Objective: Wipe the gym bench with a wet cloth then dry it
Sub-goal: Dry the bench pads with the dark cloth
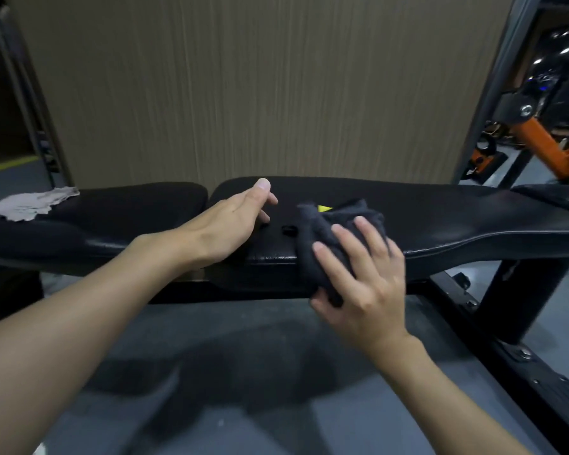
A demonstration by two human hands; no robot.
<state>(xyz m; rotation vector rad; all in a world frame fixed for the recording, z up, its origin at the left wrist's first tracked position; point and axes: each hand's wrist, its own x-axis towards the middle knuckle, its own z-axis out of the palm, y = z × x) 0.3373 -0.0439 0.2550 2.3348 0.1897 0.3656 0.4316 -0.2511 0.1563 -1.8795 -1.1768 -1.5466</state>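
A black padded gym bench (440,221) runs across the view, with a smaller seat pad (128,205) to its left. My right hand (365,274) holds a dark grey cloth (326,224) against the front edge of the long pad, fingers spread over the top and thumb tucked under the cloth. A yellow patch (324,208) on the bench shows behind the cloth. My left hand (240,218) rests on the pad just left of the cloth, fingers relaxed. A light grey cloth (30,205) lies flat on the seat pad's far left end.
A tall beige panel (260,87) stands right behind the bench. Black steel frame legs (519,300) run down at the right, and a black upright (23,93) at the left. Orange gym equipment (546,146) sits at the far right. Grey floor (276,372) lies below.
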